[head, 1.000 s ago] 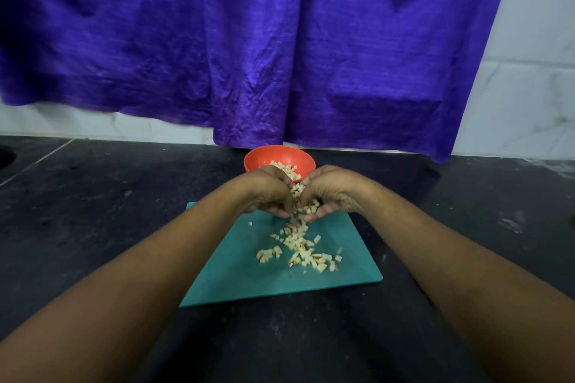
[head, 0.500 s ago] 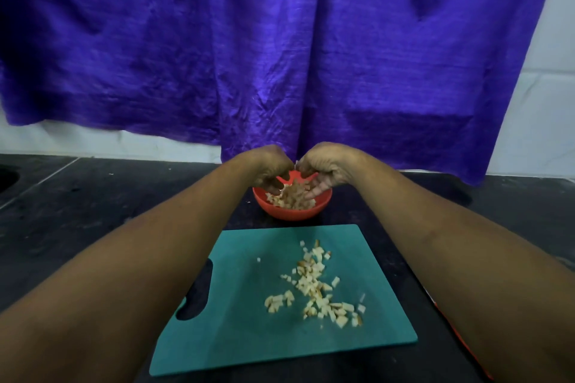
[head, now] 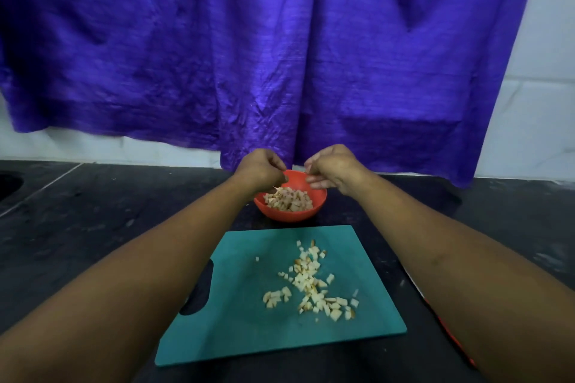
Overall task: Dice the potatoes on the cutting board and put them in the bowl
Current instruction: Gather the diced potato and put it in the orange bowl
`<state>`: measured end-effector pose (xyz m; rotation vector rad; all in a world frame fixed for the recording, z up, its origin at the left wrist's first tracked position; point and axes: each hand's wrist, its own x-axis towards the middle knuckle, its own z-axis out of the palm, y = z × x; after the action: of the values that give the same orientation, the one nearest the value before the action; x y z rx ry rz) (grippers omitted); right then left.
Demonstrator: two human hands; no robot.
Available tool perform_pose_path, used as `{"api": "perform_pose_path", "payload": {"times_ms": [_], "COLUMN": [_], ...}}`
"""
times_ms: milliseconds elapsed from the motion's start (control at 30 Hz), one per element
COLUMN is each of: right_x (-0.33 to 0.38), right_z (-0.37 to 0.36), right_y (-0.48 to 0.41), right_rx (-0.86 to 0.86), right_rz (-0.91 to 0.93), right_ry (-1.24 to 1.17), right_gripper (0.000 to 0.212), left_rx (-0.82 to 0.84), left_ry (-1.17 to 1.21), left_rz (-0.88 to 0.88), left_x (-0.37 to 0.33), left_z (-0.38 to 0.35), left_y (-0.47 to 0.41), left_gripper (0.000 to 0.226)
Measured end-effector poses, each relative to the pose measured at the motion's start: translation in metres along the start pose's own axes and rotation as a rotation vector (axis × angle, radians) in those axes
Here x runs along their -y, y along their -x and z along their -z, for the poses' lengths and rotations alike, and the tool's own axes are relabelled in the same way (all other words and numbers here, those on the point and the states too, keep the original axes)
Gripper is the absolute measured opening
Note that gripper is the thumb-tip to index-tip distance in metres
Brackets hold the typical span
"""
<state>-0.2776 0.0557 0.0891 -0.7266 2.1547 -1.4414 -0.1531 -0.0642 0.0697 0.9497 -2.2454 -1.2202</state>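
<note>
Pale potato dice [head: 311,283] lie scattered right of centre on the flat teal board [head: 249,329], with more heaped in the orange bowl [head: 289,215] just beyond its far edge.

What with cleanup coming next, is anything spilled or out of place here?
Nothing looks spilled: the diced potato lies on the cutting board or in the bowl, none plainly on the counter. One oddity: a red object beside the board, mostly hidden under the right forearm.
</note>
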Motion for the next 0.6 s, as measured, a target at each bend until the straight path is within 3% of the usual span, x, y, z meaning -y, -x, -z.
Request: {"api": "perform_pose_path", "payload": {"times_ms": [133, 233, 333, 400, 500, 600], "right_x": [-0.003, -0.017, -0.034, -0.046, -0.059, -0.069], "right_z": [0.018, 0.031, 0.045, 0.052, 0.049, 0.031], "right_y": [0.029, 0.064, 0.096, 0.117, 0.137, 0.147], "right_rx": [0.079, 0.169, 0.365, 0.461, 0.473, 0.448], "right_rz": [-0.011, -0.03, -0.103, -0.17, -0.277, -0.331], "right_ry": [-0.17, -0.047, 0.237, 0.432, 0.659, 0.634], "right_gripper": [0.014, 0.011, 0.017, 0.031, 0.047, 0.048], "left_rx": [0.074, 0.189, 0.364, 0.454, 0.523, 0.544], "left_ry": [0.197, 0.224, -0.009, -0.196, -0.332, -0.359], "left_rz": [-0.012, -0.003, 0.022, 0.077, 0.2, 0.242], "left_x": [0.0, 0.008, 0.023, 0.032, 0.038, 0.036], "left_z": [0.007, 0.008, 0.016, 0.021, 0.018, 0.002], "left_y": [0.026, 0.057, 0.087, 0.109, 0.135, 0.149], "left_gripper": [0.013, 0.011, 0.009, 0.029, 0.052, 0.049]}}
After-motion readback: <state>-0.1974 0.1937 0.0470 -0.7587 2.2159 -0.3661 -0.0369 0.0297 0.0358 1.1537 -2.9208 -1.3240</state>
